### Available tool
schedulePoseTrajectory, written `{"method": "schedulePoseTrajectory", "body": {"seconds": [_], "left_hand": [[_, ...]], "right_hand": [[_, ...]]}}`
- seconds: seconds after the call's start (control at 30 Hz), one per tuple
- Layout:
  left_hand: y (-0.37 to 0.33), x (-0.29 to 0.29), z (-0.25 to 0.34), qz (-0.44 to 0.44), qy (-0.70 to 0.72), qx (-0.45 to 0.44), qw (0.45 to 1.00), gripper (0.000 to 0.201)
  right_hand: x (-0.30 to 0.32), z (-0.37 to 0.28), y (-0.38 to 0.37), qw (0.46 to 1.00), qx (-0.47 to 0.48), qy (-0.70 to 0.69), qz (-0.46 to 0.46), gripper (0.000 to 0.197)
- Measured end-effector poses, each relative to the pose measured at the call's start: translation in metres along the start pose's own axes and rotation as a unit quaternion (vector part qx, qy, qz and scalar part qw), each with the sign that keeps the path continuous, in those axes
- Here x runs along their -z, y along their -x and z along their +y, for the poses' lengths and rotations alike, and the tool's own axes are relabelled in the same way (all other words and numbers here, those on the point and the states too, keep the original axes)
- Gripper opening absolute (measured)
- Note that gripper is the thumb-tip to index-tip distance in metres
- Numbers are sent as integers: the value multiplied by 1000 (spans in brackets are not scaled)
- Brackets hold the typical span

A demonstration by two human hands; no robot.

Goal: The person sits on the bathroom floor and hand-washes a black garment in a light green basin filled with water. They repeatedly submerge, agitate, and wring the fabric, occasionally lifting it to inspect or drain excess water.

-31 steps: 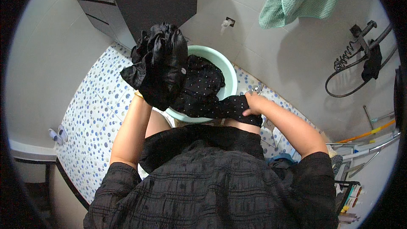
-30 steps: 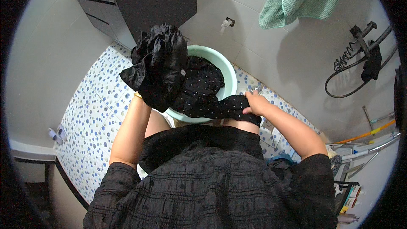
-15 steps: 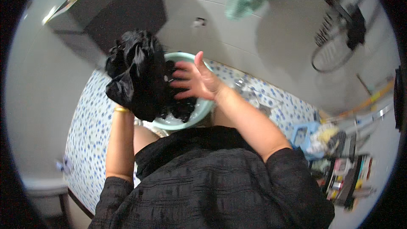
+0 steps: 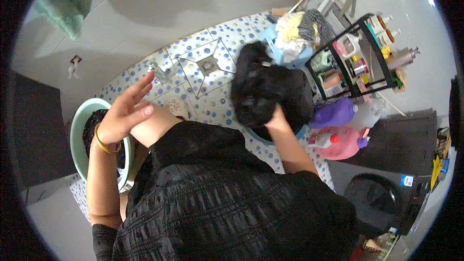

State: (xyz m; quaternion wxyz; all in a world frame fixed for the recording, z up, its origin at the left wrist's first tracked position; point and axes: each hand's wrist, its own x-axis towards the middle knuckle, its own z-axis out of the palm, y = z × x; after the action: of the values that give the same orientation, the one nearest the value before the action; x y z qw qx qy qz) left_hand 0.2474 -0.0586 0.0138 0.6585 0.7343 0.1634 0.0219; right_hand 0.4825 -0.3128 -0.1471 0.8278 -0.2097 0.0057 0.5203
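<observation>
My left hand [image 4: 126, 115] is empty, its fingers stretched out and the thumb apart, over the rim of a pale green basin [image 4: 77, 137]. Dark wet cloth [image 4: 94, 124] lies inside that basin. To the right, my right hand [image 4: 277, 119] grips a bunched black garment [image 4: 252, 87], smeared by motion. The garment hangs above a blue tub [image 4: 263, 140], whose rim shows only along its near side. More black cloth [image 4: 295, 89] shows beside it, and where one piece ends and the other begins I cannot tell.
A light blue basket [image 4: 295, 58] of pale laundry stands behind. Right of it are a black shelf [image 4: 323, 94] with bottles, a purple bottle [image 4: 333, 112] and a pink jug [image 4: 338, 145]. A drain [image 4: 209, 66] lies in the spotted tile floor.
The black garment has passed from my left hand to my right hand and moved right, from above the green basin to above the blue tub. My left hand has opened. The view has turned right.
</observation>
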Motion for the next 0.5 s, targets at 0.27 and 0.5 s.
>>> {"method": "schedulePoseTrajectory", "body": {"seconds": [0.27,0.5], "left_hand": [[-58,-7,-9,102,42,35,993,53],[-75,-10,-6,132,10,48,990,47]], "right_hand": [[189,-37,155,925,159,78,337,40],[251,0,60,513,-117,619,583,85]]}}
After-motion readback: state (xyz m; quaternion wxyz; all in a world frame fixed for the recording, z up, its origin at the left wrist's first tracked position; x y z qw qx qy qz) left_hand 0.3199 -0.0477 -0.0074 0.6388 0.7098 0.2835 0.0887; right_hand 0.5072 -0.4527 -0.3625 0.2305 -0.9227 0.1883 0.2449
